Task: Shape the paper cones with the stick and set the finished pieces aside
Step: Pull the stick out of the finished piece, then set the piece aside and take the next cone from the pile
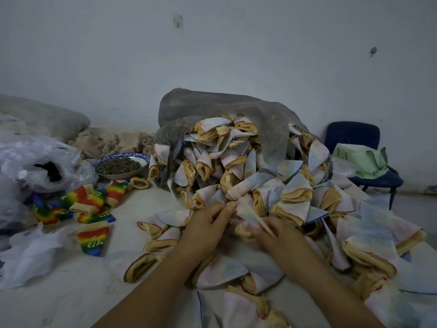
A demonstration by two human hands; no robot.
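Plastic bag (35,162): clear and crinkled, at the far left of the table (82,292), with something black showing inside.
Rainbow cones (80,204): a loose cluster lying flat just right of the plastic bag; one more lies apart from them, nearer the person.
Bowl (120,165): patterned rim, full of small dark pieces, behind the rainbow cones and near the left edge of the heap.
Grey sack (212,107): translucent, slumped open at the middle back against the wall.
Pile of cones (248,166): pale, tan-lined pieces spilling out of the grey sack and across the table toward the right and the near edge.
Left hand (205,223): fingers curled, pinching the edge of one pale cone at the foot of the pile.
Held cone (244,208): between the two hands, blurred, resting against the pile.
Stick (256,220): thin and pale, slanting from the held cone down to the right.
Right hand (281,233): curled round the lower end of the stick, just beside the left hand but not touching it.
Chair (352,138): dark blue, far right by the wall, with a green paper bag (361,162) on its seat.
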